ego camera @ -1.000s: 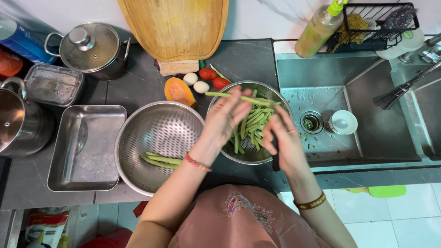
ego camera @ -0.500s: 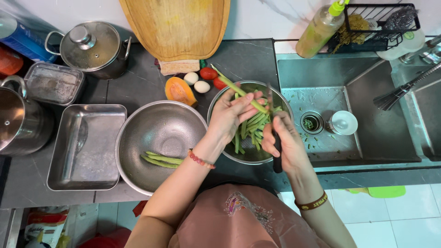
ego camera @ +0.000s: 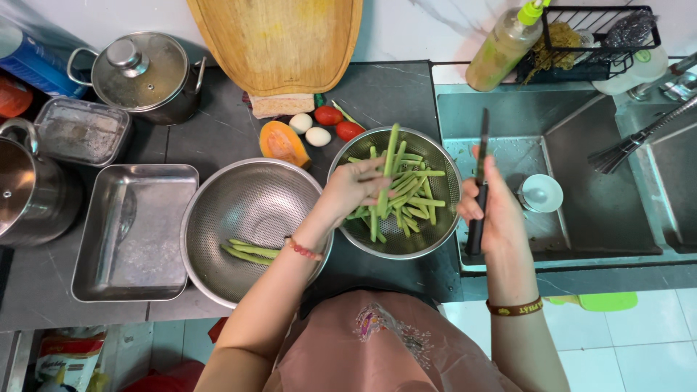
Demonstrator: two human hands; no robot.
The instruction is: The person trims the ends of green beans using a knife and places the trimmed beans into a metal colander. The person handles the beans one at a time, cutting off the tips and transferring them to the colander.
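My left hand (ego camera: 356, 187) grips one long green bean (ego camera: 390, 163) upright over the round metal strainer bowl (ego camera: 443, 232) that holds several green beans. My right hand (ego camera: 497, 214) is at the strainer's right rim, closed on a black-handled knife (ego camera: 480, 181) whose blade points away from me over the sink. A larger steel colander (ego camera: 239, 196) to the left holds a few trimmed beans (ego camera: 247, 251) near its bottom.
A steel tray (ego camera: 131, 232) lies left of the colander, with pots (ego camera: 141, 72) and a lidded container (ego camera: 80, 131) behind. A pumpkin piece (ego camera: 282, 144), eggs (ego camera: 310, 131) and tomatoes (ego camera: 340, 122) lie before a wooden board (ego camera: 279, 43). The sink (ego camera: 581, 189) holds a small white cup (ego camera: 541, 193).
My left hand has lifted one bean upright above the strainer. My right hand has moved right, out of the strainer, and raised the knife so its blade points away.
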